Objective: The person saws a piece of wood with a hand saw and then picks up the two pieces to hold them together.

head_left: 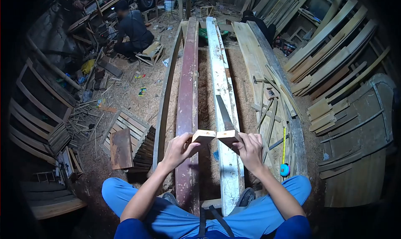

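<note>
My left hand (180,148) grips a short wood piece (204,134) by its left side, its pale cut end facing up. In my right hand (251,150) is a second wood piece (227,135), held close beside the first with a thin gap between their ends. Both pieces are over the long planks in front of me. Just beyond them, a saw (224,112) rests on the white peeling plank (229,184). To the left of that runs a dark red plank (186,97).
A yellow tape measure (285,169) lies extended at right, near a hammer (260,80) and thin sticks. Slatted wood (129,128) stands at left. One person (133,30) crouches at upper left; another (258,22) is at upper right. Boards lean along the right wall.
</note>
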Tool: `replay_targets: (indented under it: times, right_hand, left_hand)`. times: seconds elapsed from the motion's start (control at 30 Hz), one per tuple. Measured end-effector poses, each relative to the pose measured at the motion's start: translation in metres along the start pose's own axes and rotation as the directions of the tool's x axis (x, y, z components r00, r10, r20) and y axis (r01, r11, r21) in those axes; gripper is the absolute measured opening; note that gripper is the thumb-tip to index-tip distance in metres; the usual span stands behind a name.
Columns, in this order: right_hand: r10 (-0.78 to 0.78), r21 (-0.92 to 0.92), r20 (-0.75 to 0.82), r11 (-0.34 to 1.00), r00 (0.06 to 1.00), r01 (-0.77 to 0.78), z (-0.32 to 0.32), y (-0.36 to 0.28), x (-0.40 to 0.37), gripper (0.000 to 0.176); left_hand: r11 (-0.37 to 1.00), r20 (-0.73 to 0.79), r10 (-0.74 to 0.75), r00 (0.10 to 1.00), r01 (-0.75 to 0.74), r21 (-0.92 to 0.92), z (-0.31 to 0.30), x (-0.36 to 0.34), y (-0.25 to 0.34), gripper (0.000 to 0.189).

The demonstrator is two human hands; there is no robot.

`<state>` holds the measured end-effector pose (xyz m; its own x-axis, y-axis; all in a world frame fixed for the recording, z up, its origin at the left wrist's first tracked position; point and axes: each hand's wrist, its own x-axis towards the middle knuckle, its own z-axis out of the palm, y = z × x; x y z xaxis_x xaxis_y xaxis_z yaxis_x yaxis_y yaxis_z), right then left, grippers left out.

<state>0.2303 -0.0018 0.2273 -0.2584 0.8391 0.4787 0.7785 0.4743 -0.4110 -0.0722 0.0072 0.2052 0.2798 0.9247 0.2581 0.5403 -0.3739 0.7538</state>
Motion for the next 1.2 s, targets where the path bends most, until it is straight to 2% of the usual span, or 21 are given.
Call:
replay_targets:
  times: [0.07,0.13,0.17,0.27,0.3,0.53,0.6,0.67,0.73,0.8,0.87,0.9,0.93,0.97,1.0,1.2]
  right_hand:
    - [0.012,0.008,-0.015,1.000,1.000,-0.012,0.012,0.006,-0.007,0.027]
    - [0.047,0.065,-0.069,0.997,0.996,-0.043,0.025,0.004,-0.015,0.028]
    - [0.030,0.072,-0.044,0.997,0.999,-0.027,0.029,0.005,-0.020,0.030]
    - [0.073,0.109,-0.038,0.992,0.997,-0.068,0.032,0.004,-0.021,0.029]
    - [0.071,0.145,-0.048,0.987,0.996,-0.063,0.033,0.002,-0.018,0.030]
    - [0.037,0.229,-0.025,0.973,0.999,-0.030,0.034,-0.009,-0.012,0.040]
    - [0.019,0.230,-0.044,0.973,0.999,-0.009,0.033,-0.010,-0.010,0.040]
    - [0.046,0.219,-0.049,0.975,0.998,-0.034,0.031,-0.011,-0.014,0.042]
    - [0.053,0.187,-0.055,0.981,0.997,-0.042,0.028,-0.014,-0.018,0.043]
    - [-0.035,0.199,-0.126,0.978,0.991,0.059,0.030,-0.013,-0.021,0.044]
    - [-0.094,0.182,-0.128,0.976,0.987,0.117,0.026,-0.014,-0.023,0.050]
    - [-0.094,0.160,-0.089,0.981,0.992,0.107,0.022,-0.017,-0.023,0.055]
    - [-0.093,0.140,-0.050,0.985,0.994,0.099,0.020,-0.019,-0.023,0.059]
    - [-0.079,0.133,-0.040,0.988,0.996,0.084,0.024,-0.016,-0.027,0.062]
    - [-0.088,0.136,-0.030,0.986,0.996,0.091,0.026,-0.016,-0.030,0.062]
    - [-0.022,0.142,-0.027,0.990,0.999,0.026,0.028,-0.015,-0.029,0.055]
  left_hand:
    - [1.000,-0.012,0.016,1.000,-0.017,-0.014,0.006,0.002,-0.001,0.031]
    - [0.989,-0.087,0.149,0.985,-0.149,0.014,0.010,0.000,-0.006,0.033]
    - [0.987,-0.066,0.153,0.986,-0.149,0.062,0.010,-0.001,-0.008,0.038]
    - [0.988,-0.064,0.149,0.987,-0.145,0.054,0.013,-0.003,-0.006,0.042]
    - [0.990,-0.064,0.137,0.988,-0.138,-0.002,0.013,-0.003,-0.002,0.043]
    - [0.992,-0.052,0.124,0.991,-0.123,0.025,0.000,-0.009,0.005,0.044]
    - [0.990,-0.077,0.137,0.988,-0.133,0.047,0.006,-0.008,0.006,0.044]
    - [0.983,-0.024,0.170,0.985,-0.168,0.073,0.010,-0.008,0.007,0.045]
    - [0.983,-0.086,0.184,0.979,-0.182,0.033,0.016,-0.011,0.005,0.050]
    - [0.978,-0.097,0.205,0.974,-0.207,-0.005,0.018,-0.014,0.004,0.055]
    - [0.976,-0.025,0.194,0.981,-0.190,0.109,0.020,-0.020,0.004,0.057]
    - [0.960,-0.013,0.251,0.968,-0.247,0.133,0.018,-0.019,0.006,0.061]
    - [0.963,-0.023,0.241,0.970,-0.236,0.130,0.019,-0.019,0.004,0.061]
    - [0.971,-0.034,0.233,0.972,-0.231,0.057,0.021,-0.019,0.002,0.063]
    - [0.974,-0.044,0.225,0.973,-0.226,-0.014,0.022,-0.020,0.002,0.065]
    - [0.977,-0.035,0.215,0.976,-0.215,0.003,0.022,-0.020,-0.001,0.070]
